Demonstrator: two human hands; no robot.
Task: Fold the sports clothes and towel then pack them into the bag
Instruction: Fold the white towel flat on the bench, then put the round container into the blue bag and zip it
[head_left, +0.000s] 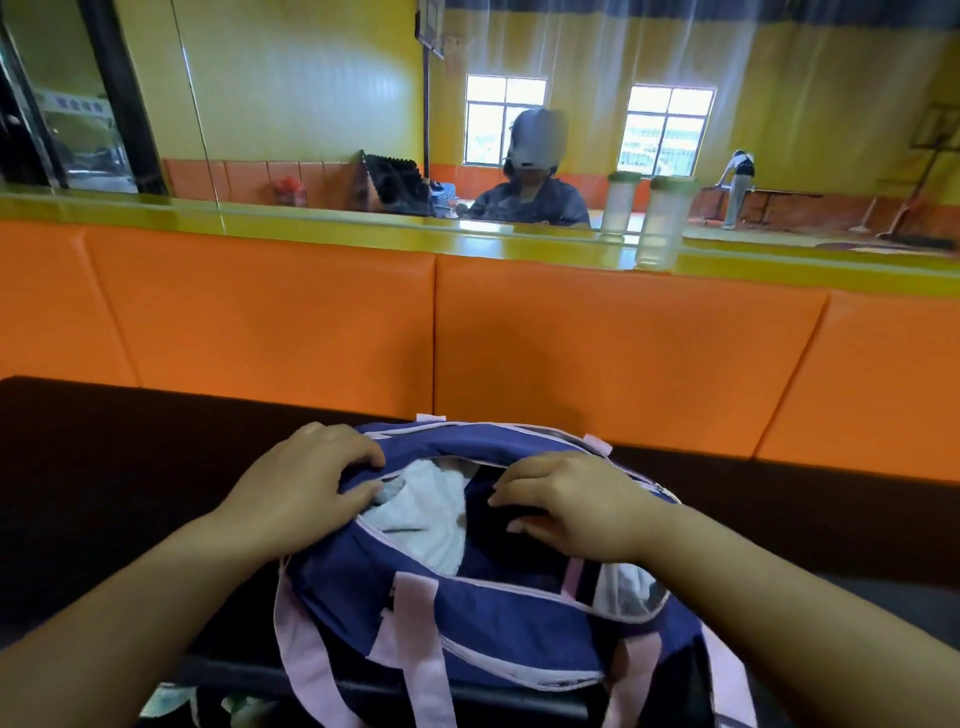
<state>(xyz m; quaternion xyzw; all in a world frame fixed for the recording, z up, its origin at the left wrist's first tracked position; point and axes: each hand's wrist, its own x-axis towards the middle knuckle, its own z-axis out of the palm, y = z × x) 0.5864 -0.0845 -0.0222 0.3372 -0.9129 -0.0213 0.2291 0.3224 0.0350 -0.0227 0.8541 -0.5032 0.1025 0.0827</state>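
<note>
- Since pale and dark cloth already lies inside the navy duffel bag (467, 613), folding and packing look largely done to me. The zip is not yet drawn, so closing the opening seems to be the main step left.
- The left hand (306, 483) grips the far flap of the opening at its left end, fingers curled over the top of the flap and thumb tucked under its edge.
- The right hand (566, 504) sits at the right part of the opening. Its fingers are bent with the tips at the far flap's edge, and the thumb lies lower. Whether it pinches fabric or a zip pull I cannot tell.
- Between the hands a white cloth (426, 514) lies bunched rather than flat, soft and matte with loose creases. I cannot say whether it is the towel or a garment.
- Just below the right hand's fingertips a dark garment (509, 551) fills the rest of the opening, its folds lost in shadow.
- The bag looks like smooth woven synthetic, limp and sagging into a rounded barrel shape, with pale pink piping along the zip line.
- Flat pink webbing straps (415, 623) hang down its near side, nearer the wearer than both hands.
- Under the right wrist a see-through end pocket (628, 592) shows something pale behind it.
- The bag rests on a dark matte surface (130, 467) that stretches away to the left of the left hand.
- Beyond the hands rise orange padded panels (571, 338), glossy and cushioned, with stitched seams between them.
</note>
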